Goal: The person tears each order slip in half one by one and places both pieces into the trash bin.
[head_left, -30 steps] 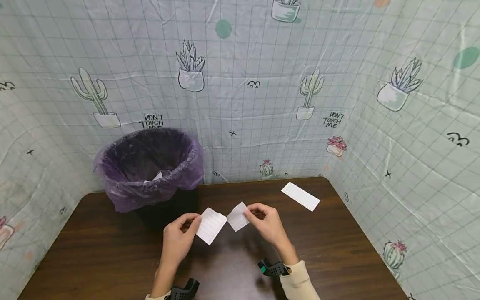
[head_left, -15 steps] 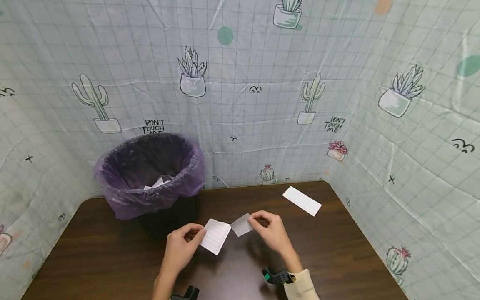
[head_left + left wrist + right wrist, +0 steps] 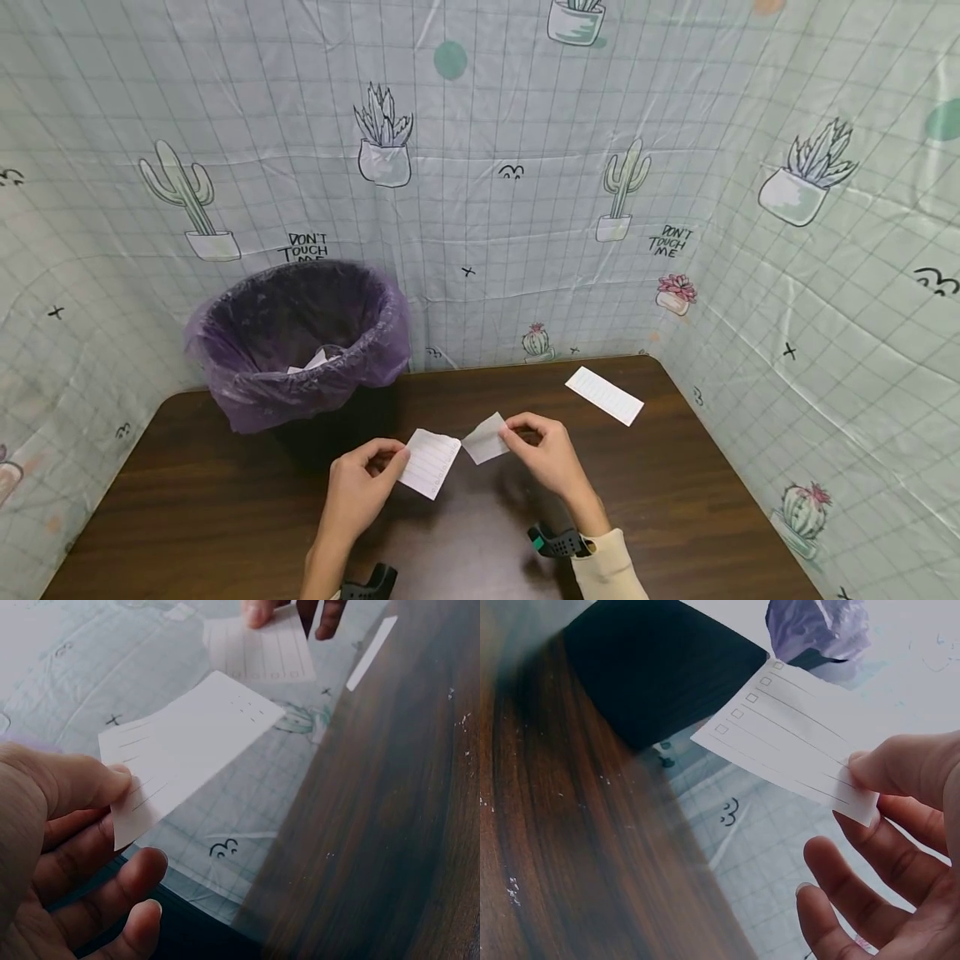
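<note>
My left hand [image 3: 362, 487] pinches a lined piece of white paper [image 3: 430, 463] between thumb and fingers, just above the table. A smaller lined piece of paper [image 3: 486, 439] is pinched by my right hand [image 3: 553, 457]. In the right wrist view, small printed boxes run along one edge of this right-hand piece [image 3: 787, 727]. The two pieces come together at their corners in the head view; whether they are still joined there, I cannot tell. The left wrist view shows the left-hand piece [image 3: 187, 735] held flat and angled.
A black bin with a purple bag liner [image 3: 375, 367] stands at the back left, with white paper scraps [image 3: 311, 361] inside. Another white lined strip of paper [image 3: 604, 396] lies at the back right of the brown wooden table [image 3: 697, 500]. A patterned curtain [image 3: 465, 217] surrounds the table.
The right-hand piece of paper has changed its tilt, and both hands have shifted slightly to the right. The camera view dips and rises a little. Both grips stay the same.
</note>
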A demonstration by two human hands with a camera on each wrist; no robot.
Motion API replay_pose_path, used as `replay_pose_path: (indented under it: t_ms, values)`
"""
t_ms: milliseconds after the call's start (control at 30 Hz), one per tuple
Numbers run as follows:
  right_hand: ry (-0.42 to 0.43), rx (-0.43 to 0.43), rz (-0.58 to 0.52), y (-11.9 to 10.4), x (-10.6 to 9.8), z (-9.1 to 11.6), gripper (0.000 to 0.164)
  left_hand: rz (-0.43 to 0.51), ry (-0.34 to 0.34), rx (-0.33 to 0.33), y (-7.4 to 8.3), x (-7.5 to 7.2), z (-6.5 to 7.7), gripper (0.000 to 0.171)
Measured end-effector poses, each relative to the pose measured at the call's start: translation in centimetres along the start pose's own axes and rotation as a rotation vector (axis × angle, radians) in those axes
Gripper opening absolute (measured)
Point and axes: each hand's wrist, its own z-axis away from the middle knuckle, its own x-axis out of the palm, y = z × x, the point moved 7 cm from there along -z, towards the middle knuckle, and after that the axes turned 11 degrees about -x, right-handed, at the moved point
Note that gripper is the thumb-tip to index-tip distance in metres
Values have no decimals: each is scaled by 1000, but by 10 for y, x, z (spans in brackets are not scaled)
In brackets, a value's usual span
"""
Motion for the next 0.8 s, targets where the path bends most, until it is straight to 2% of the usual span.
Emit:
replay_pose_path:
  t_ms: [167,533,800]
  values:
    - [-9,-17,8,1,1,4,9,-3,11,1,-2,0,1,5]
    - [34,12,40,0,-3,-1,5,-19,35,7,-1,-6,2,4]
    - [62,-2,-3,-3,-11,-2,6,-33,44,43,3,-7,0,5]
